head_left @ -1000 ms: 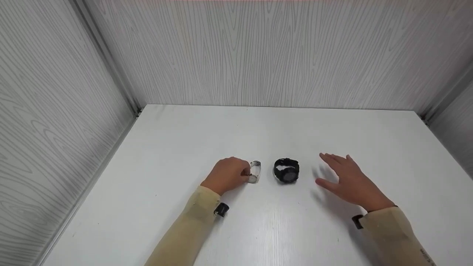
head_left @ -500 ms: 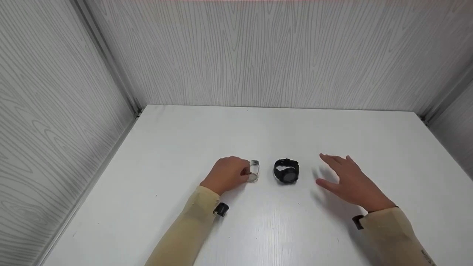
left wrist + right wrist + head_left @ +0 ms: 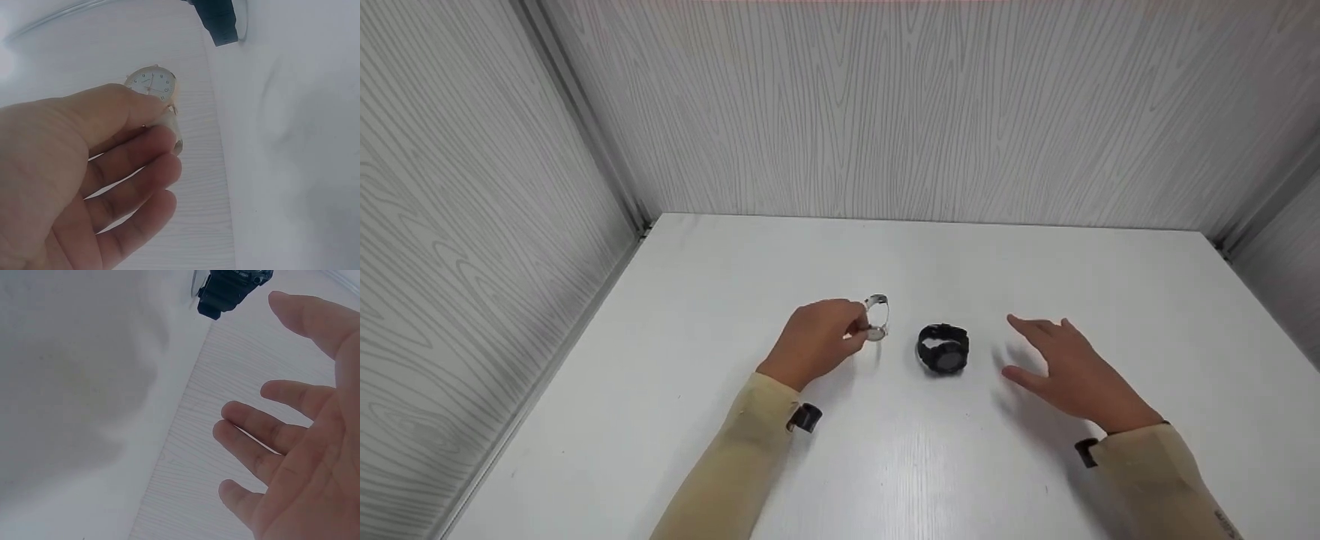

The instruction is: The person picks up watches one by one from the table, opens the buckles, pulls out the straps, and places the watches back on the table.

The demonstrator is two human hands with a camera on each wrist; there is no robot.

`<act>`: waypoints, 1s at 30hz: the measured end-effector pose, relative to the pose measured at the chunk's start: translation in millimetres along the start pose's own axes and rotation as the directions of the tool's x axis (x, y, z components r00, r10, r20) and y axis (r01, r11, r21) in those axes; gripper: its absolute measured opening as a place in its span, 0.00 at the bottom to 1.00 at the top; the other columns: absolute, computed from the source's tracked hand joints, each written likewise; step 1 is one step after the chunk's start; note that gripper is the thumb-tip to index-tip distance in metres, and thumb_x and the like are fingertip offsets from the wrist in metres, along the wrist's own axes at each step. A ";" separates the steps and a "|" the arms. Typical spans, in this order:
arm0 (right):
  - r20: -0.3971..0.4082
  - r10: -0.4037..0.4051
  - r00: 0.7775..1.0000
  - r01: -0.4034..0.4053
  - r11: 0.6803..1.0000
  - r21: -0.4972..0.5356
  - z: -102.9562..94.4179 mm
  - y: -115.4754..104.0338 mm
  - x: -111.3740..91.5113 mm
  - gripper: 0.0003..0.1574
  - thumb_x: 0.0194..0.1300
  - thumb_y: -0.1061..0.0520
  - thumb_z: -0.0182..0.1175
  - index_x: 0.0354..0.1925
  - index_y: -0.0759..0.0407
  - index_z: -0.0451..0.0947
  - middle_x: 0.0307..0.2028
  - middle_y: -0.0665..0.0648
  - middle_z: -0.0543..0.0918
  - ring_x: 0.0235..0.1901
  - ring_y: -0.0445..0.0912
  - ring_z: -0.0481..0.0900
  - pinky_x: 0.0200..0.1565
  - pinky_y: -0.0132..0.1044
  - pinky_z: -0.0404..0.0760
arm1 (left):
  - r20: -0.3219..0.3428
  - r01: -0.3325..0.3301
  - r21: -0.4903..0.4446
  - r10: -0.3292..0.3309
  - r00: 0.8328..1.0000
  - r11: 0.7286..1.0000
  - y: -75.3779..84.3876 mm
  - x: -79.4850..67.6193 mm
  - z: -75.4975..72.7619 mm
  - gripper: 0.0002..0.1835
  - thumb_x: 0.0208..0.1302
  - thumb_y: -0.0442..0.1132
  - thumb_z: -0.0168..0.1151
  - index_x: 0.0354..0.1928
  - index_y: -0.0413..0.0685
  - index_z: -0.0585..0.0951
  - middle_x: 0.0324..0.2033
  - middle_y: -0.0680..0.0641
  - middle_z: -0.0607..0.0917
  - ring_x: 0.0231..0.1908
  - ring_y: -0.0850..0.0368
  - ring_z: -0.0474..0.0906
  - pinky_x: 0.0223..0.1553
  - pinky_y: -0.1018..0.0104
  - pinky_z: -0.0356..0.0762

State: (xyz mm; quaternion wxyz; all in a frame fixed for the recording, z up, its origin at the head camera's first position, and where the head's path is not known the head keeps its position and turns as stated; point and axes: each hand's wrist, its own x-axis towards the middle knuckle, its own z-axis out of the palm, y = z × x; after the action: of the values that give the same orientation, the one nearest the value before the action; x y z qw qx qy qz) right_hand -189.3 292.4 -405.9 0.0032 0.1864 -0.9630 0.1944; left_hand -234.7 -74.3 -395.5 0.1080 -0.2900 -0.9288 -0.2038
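Observation:
My left hand (image 3: 819,337) pinches a small wristwatch (image 3: 876,333) between thumb and fingers, raised above the table. In the left wrist view the watch's round white dial (image 3: 153,82) with a gold rim shows past the thumb; part of its pale strap is hidden behind the fingers. To the right a chunky black wristwatch (image 3: 943,349) rests on the table, its strap closed in a loop and its dark face toward me. My right hand (image 3: 1069,369) is held on the far side of the black watch, fingers spread, with nothing in it.
The white tabletop (image 3: 930,457) lies under both hands. A wood-grained panel (image 3: 930,112) rises along its back edge, and another wall (image 3: 457,247) stands at the left. Dark camera mounts (image 3: 805,417) sit on the wrists.
My left hand has lifted the pale wristwatch up from the table and moved slightly away from me. The black wristwatch and my right hand have stayed in place.

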 end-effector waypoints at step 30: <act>-0.283 -0.021 0.959 0.096 0.962 0.255 -18.9 -64.2 22.1 0.07 0.74 0.49 0.65 0.43 0.44 0.90 0.38 0.39 0.87 0.37 0.38 0.81 0.39 0.35 0.80 | -0.312 -0.362 0.121 0.381 0.870 0.924 49.7 5.3 -10.6 0.04 0.65 0.35 0.71 0.39 0.53 0.87 0.34 0.57 0.88 0.33 0.64 0.82 0.31 0.73 0.80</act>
State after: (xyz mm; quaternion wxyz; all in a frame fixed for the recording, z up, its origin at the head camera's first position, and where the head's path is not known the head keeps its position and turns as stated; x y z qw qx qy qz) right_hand -188.0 236.7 -362.8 0.1191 0.1847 -0.9121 0.3460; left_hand -209.1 -39.1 -368.6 0.3073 -0.4216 -0.8299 -0.1976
